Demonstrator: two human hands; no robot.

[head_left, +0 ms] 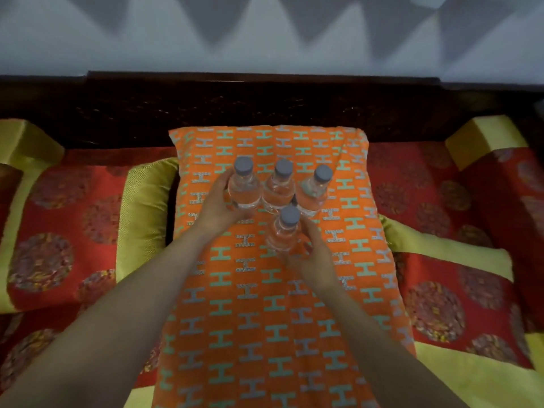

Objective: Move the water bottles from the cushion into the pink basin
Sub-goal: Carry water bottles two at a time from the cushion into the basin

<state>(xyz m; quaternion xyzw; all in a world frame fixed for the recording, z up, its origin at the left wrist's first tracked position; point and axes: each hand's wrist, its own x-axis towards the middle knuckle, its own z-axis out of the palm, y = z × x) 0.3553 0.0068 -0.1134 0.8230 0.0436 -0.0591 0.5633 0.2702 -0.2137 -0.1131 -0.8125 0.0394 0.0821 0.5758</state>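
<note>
Okay, four clear grey-capped plastic water bottles (279,185) stand upright on the orange H-patterned fabric cushion's (259,325) far half, left hand (219,206) curled round the leftmost bottle (245,188), right hand (314,256) curled round the nearest bottle (285,235).

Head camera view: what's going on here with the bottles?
A person leans over an orange patterned cushion that carries four grey-capped water bottles, all upright. The left hand grips the leftmost bottle low on its body, and the right hand holds the nearest bottle. The middle bottle and the right bottle stand untouched. Nothing has been moved off the cushion, and the pink basin is not in view.
</note>
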